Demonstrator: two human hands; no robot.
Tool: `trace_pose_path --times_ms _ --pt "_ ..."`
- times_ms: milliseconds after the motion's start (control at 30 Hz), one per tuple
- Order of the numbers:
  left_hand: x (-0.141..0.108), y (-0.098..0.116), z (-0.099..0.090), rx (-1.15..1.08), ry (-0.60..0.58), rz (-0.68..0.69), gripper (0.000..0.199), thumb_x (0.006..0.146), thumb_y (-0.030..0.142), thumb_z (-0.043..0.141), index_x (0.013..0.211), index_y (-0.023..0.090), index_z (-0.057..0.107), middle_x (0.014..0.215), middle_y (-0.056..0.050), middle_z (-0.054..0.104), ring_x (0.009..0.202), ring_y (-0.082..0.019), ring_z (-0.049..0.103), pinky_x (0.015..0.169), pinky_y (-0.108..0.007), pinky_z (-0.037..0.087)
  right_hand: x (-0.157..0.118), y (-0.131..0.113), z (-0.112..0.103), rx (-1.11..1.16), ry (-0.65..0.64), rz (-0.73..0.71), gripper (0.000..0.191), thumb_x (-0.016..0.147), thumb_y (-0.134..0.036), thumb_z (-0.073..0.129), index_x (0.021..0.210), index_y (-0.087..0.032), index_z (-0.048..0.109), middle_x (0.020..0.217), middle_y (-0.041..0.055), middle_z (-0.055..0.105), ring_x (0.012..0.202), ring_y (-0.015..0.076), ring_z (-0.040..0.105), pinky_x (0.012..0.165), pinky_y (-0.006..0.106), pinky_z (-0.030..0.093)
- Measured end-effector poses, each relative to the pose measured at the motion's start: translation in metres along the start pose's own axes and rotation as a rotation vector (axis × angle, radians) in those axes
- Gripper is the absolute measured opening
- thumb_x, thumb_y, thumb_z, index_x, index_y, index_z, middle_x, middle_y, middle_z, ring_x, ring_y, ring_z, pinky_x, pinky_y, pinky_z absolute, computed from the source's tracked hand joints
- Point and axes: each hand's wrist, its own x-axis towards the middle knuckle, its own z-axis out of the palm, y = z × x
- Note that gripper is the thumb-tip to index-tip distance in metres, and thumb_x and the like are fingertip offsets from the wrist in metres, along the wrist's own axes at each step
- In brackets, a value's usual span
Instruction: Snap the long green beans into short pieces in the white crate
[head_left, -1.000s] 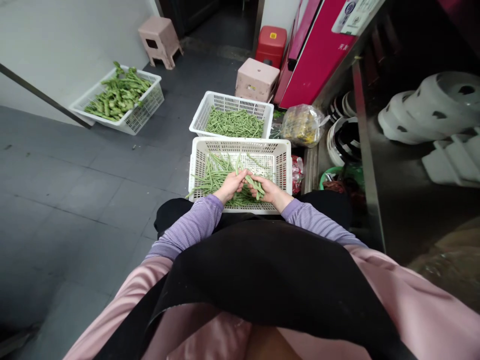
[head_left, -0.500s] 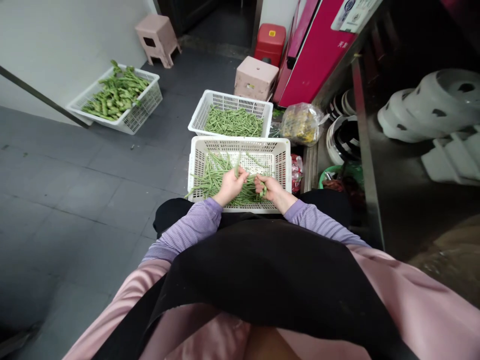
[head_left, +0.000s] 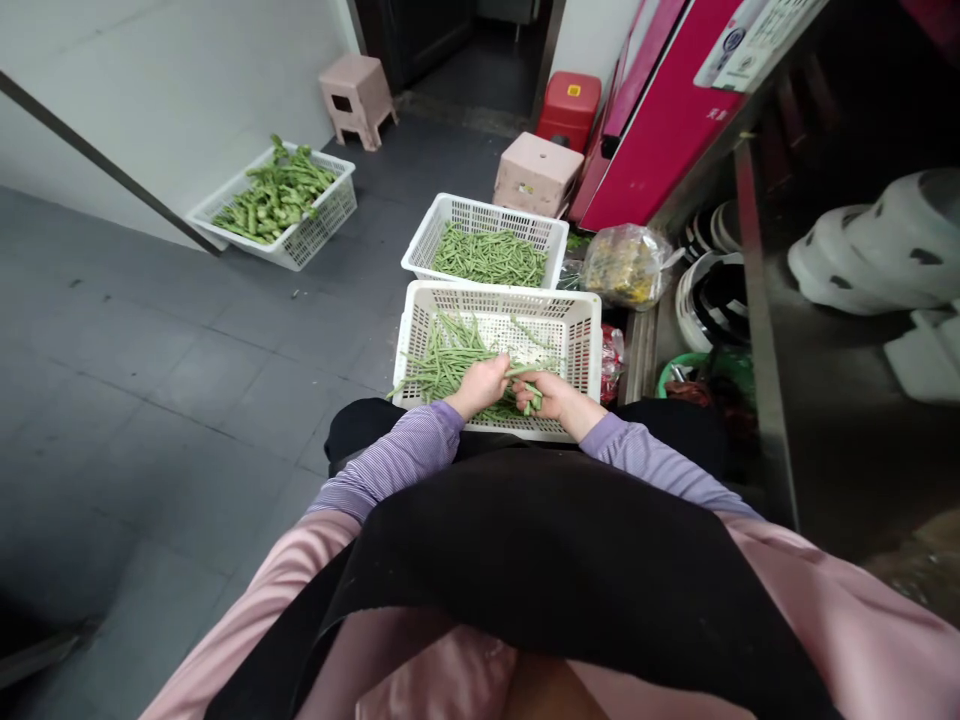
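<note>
A white basket (head_left: 592,340) stands between my knees, with long green beans (head_left: 446,362) heaped mostly in its left half. Over the basket my left hand (head_left: 484,384) is closed round a green bean that reaches toward the other hand. Close beside it, my right hand (head_left: 549,396) is wrapped round short green bean pieces, their ends poking out at the fingers. Just beyond, a second white basket (head_left: 426,238) holds a pile of short bean pieces (head_left: 487,256).
At the far left a white basket (head_left: 300,243) holds thick green stalks (head_left: 274,200). Pink stools (head_left: 358,95) and a red stool (head_left: 570,108) stand farther back. To the right are a clear bag (head_left: 628,265), a green basin (head_left: 667,375) and a metal shelf edge (head_left: 769,370).
The view has shifted, so the scene sits farther right and slightly lower. My hands have come closer together, and the bean that stood upright at my left hand now lies toward my right.
</note>
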Motion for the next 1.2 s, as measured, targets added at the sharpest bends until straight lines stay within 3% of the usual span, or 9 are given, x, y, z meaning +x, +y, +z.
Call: trace_pose_path --times_ms 67,167,300,400,533,767,867,1033,1200 --pt "0.000 -0.008 0.003 0.057 -0.039 -0.018 0.023 0.071 0.009 0.071 0.070 0.021 0.052 0.071 -0.004 0.056 0.086 -0.024 0.062 0.081 -0.030 0.044 0.001 0.004 -0.007 -0.072 0.043 -0.026 0.008 0.090 -0.020 0.059 0.083 -0.017 0.056 0.050 -0.0068 0.044 0.036 0.0053 0.030 0.037 0.018 0.036" --pt "0.006 -0.016 0.004 -0.026 0.068 -0.208 0.025 0.070 0.010 0.074 0.074 0.020 0.052 0.067 -0.001 0.054 0.079 -0.021 0.062 0.076 -0.029 0.044 0.011 0.007 -0.031 -0.249 0.157 -0.186 0.019 0.082 -0.028 0.072 0.077 -0.017 0.057 0.054 -0.0038 0.049 0.040 0.0075 0.039 0.040 0.021 0.040" --pt "0.011 -0.013 0.002 -0.335 0.137 -0.420 0.039 0.064 0.013 0.082 0.092 0.017 0.055 0.059 0.004 0.054 0.054 -0.012 0.052 0.054 -0.022 0.039 0.043 -0.006 -0.079 -0.801 0.674 -0.320 0.020 0.078 -0.028 0.075 0.077 -0.013 0.062 0.062 0.0033 0.059 0.053 0.0144 0.055 0.048 0.025 0.044" --pt "0.005 -0.008 0.000 -0.486 0.043 -0.543 0.021 0.075 0.012 0.069 0.094 0.014 0.059 0.055 0.005 0.054 0.038 -0.006 0.037 0.040 -0.019 0.027 0.070 -0.029 -0.110 -1.220 0.896 -0.245 0.019 0.084 -0.023 0.067 0.094 -0.007 0.069 0.087 0.0157 0.070 0.082 0.0230 0.067 0.069 0.028 0.050" --pt "-0.004 -0.007 -0.004 -0.558 0.036 -0.616 0.013 0.077 0.007 0.055 0.084 0.012 0.064 0.060 0.003 0.056 0.034 -0.003 0.028 0.033 -0.019 0.020 0.104 -0.057 -0.131 -1.375 0.857 -0.231 0.032 0.090 -0.015 0.054 0.117 -0.004 0.067 0.115 0.0241 0.067 0.109 0.0277 0.064 0.090 0.031 0.046" --pt "0.003 -0.011 -0.004 -0.679 -0.112 -0.691 0.006 0.079 0.016 0.061 0.083 0.014 0.066 0.058 0.004 0.056 0.032 -0.002 0.027 0.032 -0.019 0.020 0.151 -0.063 -0.145 -1.501 0.780 -0.087 0.040 0.090 -0.003 0.041 0.121 -0.002 0.066 0.122 0.0282 0.063 0.110 0.0272 0.065 0.093 0.034 0.047" --pt "0.014 -0.007 -0.001 -0.689 -0.103 -0.706 0.006 0.080 0.015 0.060 0.081 0.013 0.065 0.056 0.004 0.054 0.033 -0.003 0.026 0.032 -0.020 0.019 0.154 -0.052 -0.147 -1.506 0.754 -0.063 0.034 0.091 -0.009 0.046 0.119 -0.003 0.065 0.115 0.0247 0.066 0.108 0.0255 0.065 0.091 0.030 0.047" --pt "0.016 -0.002 0.006 -0.626 -0.083 -0.700 0.011 0.079 0.008 0.053 0.078 0.014 0.063 0.055 0.005 0.053 0.032 -0.004 0.027 0.033 -0.020 0.020 0.145 -0.059 -0.142 -1.527 0.761 -0.143 0.040 0.094 -0.015 0.045 0.132 -0.007 0.055 0.133 0.0229 0.056 0.117 0.0233 0.058 0.097 0.029 0.042" --pt "0.000 -0.004 0.007 -0.576 -0.168 -0.711 0.016 0.078 0.005 0.050 0.079 0.014 0.064 0.055 0.005 0.053 0.031 -0.004 0.027 0.033 -0.021 0.019 0.144 -0.075 -0.125 -1.488 0.717 -0.141 0.031 0.087 -0.005 0.048 0.112 -0.004 0.067 0.119 0.0259 0.063 0.107 0.0263 0.065 0.091 0.032 0.045"
